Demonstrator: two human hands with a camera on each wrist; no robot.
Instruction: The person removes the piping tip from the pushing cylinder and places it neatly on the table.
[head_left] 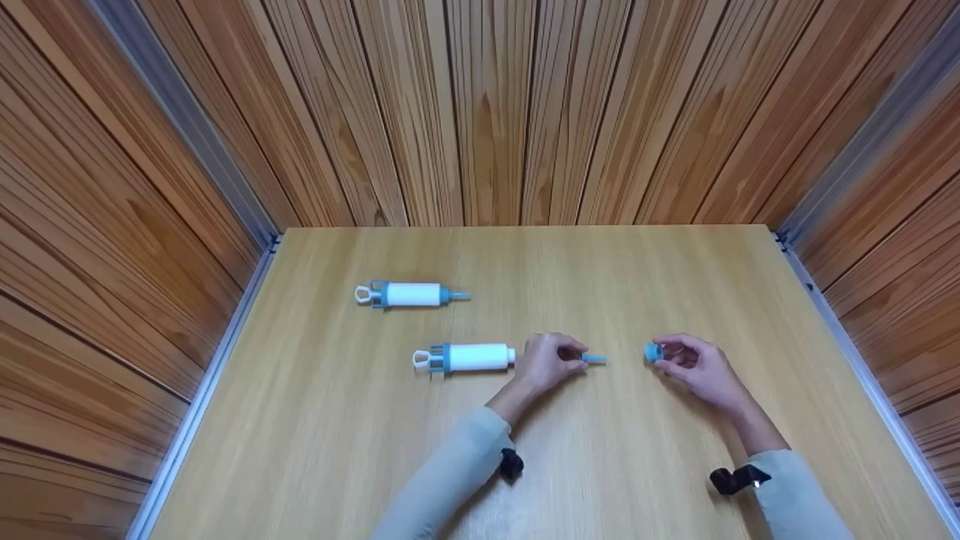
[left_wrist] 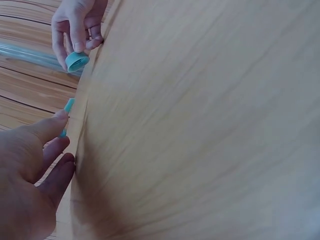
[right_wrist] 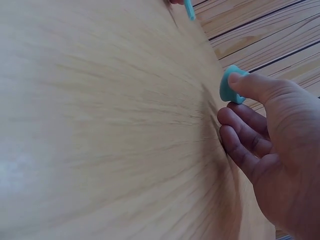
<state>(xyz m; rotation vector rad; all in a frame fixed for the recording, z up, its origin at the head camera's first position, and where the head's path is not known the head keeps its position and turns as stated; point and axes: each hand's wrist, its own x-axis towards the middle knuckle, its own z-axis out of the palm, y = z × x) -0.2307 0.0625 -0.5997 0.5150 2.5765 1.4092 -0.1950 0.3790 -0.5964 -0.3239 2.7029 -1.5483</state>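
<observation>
My left hand (head_left: 546, 364) pinches a slim blue nozzle (head_left: 594, 359), whose narrow tip points right. In the left wrist view the nozzle (left_wrist: 69, 104) shows between thumb and fingers, partly hidden by them. To the right, my right hand (head_left: 701, 369) pinches a short blue ring-shaped cap (head_left: 653, 352) between thumb and fingers. The cap's (left_wrist: 77, 61) hollow opening shows in the left wrist view. Just left of my left hand lies a white syringe-like barrel (head_left: 478, 357) with a blue collar, a white loop handle and a bare white neck at its right end.
Farther back on the left lies a second syringe-like tool (head_left: 414, 294), with a blue cap and nozzle on its right end. Both lie on a light wooden table (head_left: 315, 450). Wood-panelled walls (head_left: 487, 112) and metal rails (head_left: 202, 397) border it.
</observation>
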